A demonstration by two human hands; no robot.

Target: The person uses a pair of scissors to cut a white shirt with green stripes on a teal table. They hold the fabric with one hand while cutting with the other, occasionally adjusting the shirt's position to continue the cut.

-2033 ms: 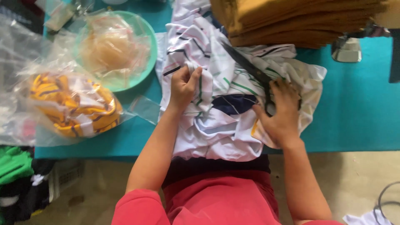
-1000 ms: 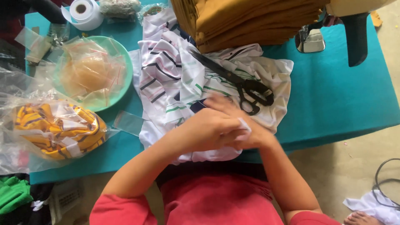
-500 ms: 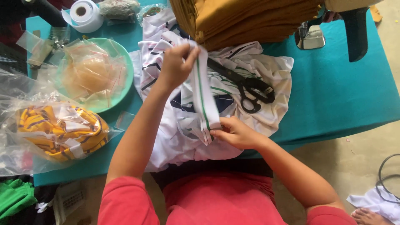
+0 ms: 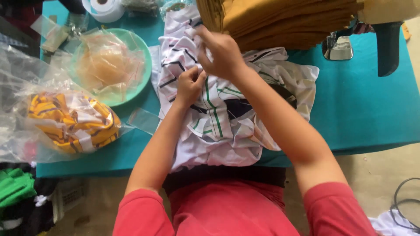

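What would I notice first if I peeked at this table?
Two hands, the left hand and right hand, bunching up a white striped shirt in the middle of the teal table. At the left lies a bright yellow striped garment in a clear bag, and mustard-yellow folded cloth is stacked at the top.

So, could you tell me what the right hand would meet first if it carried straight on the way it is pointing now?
The right hand, gripping the striped white garment, points up and left across the table. Going on, it would likely cross more of that garment, then reach the white tape roll; depth is uncertain.
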